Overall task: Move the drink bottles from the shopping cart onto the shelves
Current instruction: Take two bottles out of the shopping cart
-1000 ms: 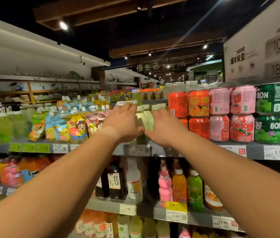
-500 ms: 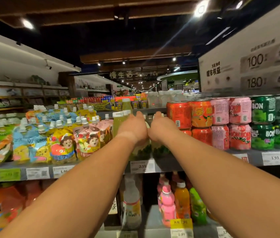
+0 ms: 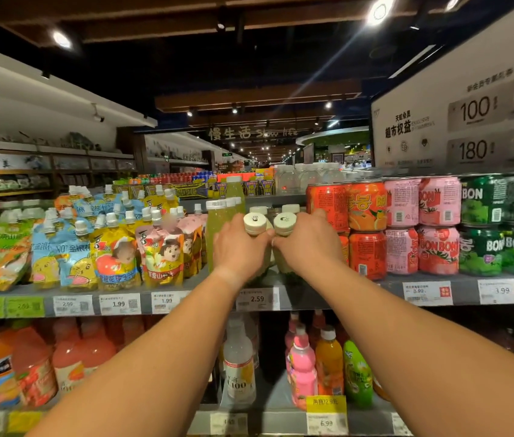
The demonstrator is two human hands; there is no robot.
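Two pale green drink bottles with cream caps stand side by side at the front of the upper shelf [image 3: 312,298]. My left hand [image 3: 238,247] grips the left bottle [image 3: 255,224] around its body. My right hand [image 3: 307,244] grips the right bottle [image 3: 284,221] the same way. Both bottles sit upright, tilted slightly toward me, with their caps showing between my thumbs. Behind them stand more bottles of the same green drink [image 3: 217,228]. The shopping cart is out of view.
Colourful spouted juice pouches [image 3: 113,247] fill the shelf to the left. Stacked orange, pink and green cans [image 3: 403,228] stand close on the right. The lower shelf holds orange, pink and green bottles [image 3: 328,364]. Price tags line the shelf edges.
The camera has come closer to the shelf. The two bottle caps, hidden behind my hands before, now show between them; both hands stay on the bottles at the shelf front.
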